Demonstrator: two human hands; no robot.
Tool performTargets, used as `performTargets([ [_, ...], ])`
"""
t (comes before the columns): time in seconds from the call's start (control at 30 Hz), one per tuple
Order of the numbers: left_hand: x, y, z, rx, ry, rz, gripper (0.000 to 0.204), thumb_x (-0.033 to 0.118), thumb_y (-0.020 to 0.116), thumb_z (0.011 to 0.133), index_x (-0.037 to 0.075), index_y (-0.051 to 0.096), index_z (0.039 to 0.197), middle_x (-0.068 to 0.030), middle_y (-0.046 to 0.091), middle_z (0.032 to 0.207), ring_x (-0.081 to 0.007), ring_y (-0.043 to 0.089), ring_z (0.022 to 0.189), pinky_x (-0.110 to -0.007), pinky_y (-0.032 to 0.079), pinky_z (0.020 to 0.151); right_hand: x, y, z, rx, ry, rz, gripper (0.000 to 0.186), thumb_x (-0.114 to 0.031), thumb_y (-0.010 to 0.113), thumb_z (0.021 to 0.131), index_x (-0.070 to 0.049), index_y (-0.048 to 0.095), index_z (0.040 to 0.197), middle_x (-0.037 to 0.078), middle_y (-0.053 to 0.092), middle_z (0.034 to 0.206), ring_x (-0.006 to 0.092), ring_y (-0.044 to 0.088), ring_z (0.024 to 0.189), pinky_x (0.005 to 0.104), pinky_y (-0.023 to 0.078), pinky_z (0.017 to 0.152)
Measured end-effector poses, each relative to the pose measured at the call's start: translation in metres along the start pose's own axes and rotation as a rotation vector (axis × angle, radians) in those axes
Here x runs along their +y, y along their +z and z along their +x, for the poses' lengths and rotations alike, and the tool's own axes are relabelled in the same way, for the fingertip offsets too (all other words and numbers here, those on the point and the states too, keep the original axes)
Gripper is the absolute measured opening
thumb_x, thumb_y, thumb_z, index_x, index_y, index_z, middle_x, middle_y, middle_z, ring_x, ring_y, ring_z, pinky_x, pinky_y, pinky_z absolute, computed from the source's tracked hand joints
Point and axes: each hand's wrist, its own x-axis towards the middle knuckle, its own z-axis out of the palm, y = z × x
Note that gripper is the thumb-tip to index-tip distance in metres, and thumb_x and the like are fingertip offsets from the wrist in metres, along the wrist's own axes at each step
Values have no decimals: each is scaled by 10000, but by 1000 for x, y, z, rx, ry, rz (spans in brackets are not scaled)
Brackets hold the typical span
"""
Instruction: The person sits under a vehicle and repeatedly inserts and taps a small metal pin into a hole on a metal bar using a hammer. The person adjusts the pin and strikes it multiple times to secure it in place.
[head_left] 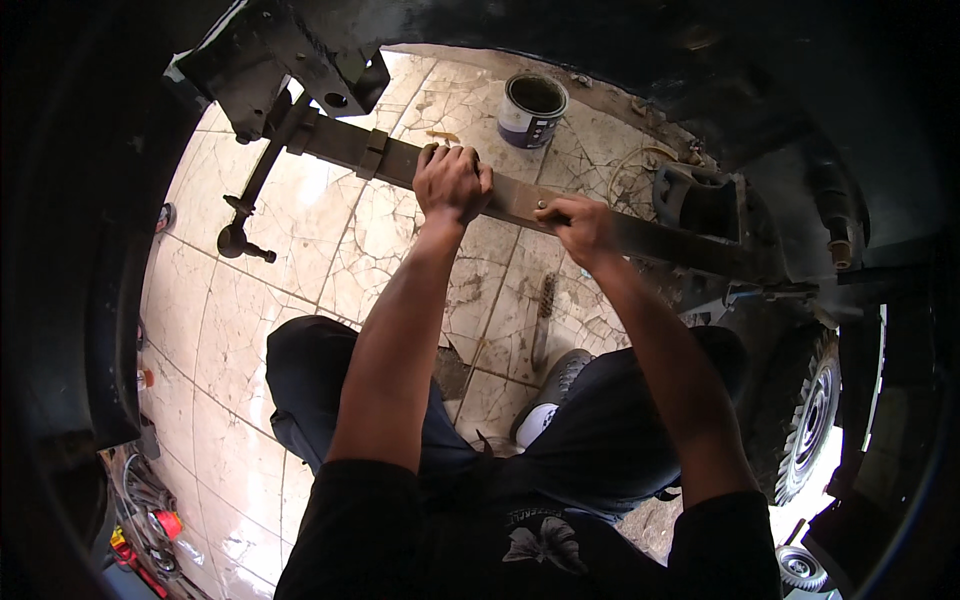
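A dark, flat leaf spring (400, 165) with metal clips runs across in front of me, from a bracket at upper left to a mount at right. My left hand (453, 185) is wrapped over its middle, fingers curled across the top. A little to the right, my right hand (582, 228) is closed at the spring's near edge. Its thumb side lies beside a small round bolt head (541, 204) on the spring's face. The undersides of both hands are hidden. On the tiles below lies what looks like a wire brush (544, 310).
An open paint can (533, 115) stands on cracked tiles beyond the spring. At left hangs a rod with a ball joint (233, 240). The bracket (290, 70) and right mount (705, 205) flank the spring. A toothed wheel (815, 405) stands at right; cables and tools (150, 510) lie lower left.
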Motion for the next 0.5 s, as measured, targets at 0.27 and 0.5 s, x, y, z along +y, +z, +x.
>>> performTargets([
  [0.27, 4, 5, -1, 8, -23, 37, 233, 281, 609, 856, 101, 756, 849, -105, 776, 922, -267, 711, 957, -380, 468, 1048, 27, -33, -38, 17, 182, 33, 225, -40, 857, 803, -123, 830, 1010, 120, 771, 918, 264, 755, 858, 370, 582, 754],
  [0.5, 0, 2, -1, -14, -30, 47, 225, 263, 606, 864, 94, 756, 861, -104, 778, 919, -259, 713, 961, -382, 473, 1037, 13, -22, -14, -15, 135, 97, 252, 17, 823, 786, -112, 831, 1002, 124, 781, 954, 270, 769, 893, 359, 601, 791],
])
